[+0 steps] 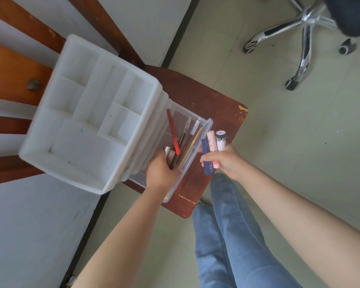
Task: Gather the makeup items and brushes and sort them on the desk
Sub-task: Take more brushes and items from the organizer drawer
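The right hand [224, 161] grips 3 tubes, its fingers [206, 157] curled round them: a navy tube [207, 157], a pink tube [212, 143] and a white tube [221, 140], all projecting above the fingers. The left hand [160, 169] reaches into the clear drawer [204, 129] of a white organizer [87, 113]; its fingers curl among the pencils, a red pencil [173, 132] just beyond them. Whether they hold one cannot be told. The organizer stands on a brown wooden bench [212, 100]. Pale floor [279, 142] and an office chair base [303, 36] lie beyond.
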A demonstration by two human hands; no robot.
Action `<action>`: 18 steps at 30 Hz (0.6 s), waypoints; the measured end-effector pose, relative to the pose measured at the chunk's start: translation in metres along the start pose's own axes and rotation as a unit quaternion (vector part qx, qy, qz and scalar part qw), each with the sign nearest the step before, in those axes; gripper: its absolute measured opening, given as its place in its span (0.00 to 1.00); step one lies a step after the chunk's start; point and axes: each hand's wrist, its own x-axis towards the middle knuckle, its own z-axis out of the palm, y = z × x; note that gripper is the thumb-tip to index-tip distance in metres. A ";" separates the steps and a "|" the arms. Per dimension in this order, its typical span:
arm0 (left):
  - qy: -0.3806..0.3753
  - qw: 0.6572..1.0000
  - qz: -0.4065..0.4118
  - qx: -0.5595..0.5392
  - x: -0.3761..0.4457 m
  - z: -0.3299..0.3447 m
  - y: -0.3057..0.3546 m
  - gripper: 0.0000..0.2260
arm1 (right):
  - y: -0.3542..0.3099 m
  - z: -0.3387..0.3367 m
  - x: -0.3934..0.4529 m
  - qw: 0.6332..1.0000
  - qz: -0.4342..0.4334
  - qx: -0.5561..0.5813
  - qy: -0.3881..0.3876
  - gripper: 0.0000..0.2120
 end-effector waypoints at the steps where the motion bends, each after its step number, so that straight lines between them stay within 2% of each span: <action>1: -0.004 1.000 -0.003 0.002 0.000 0.001 -0.001 0.08 | 0.000 0.000 -0.001 1.000 0.000 0.009 0.000 0.11; 8: -0.037 0.999 0.018 -0.013 0.003 -0.002 -0.001 0.08 | -0.002 0.001 -0.002 1.000 0.000 0.024 -0.001 0.11; 10: -0.043 0.999 0.007 -0.027 0.005 -0.005 0.003 0.13 | -0.002 0.001 -0.003 0.999 0.002 0.032 -0.004 0.11; 15: -0.064 0.992 -0.072 -0.078 0.007 -0.007 0.008 0.24 | -0.001 0.002 -0.005 0.998 -0.004 0.061 -0.012 0.11; 18: -0.074 0.973 -0.145 -0.166 0.006 -0.007 0.003 0.20 | 0.000 0.004 -0.007 0.997 -0.007 0.082 -0.009 0.12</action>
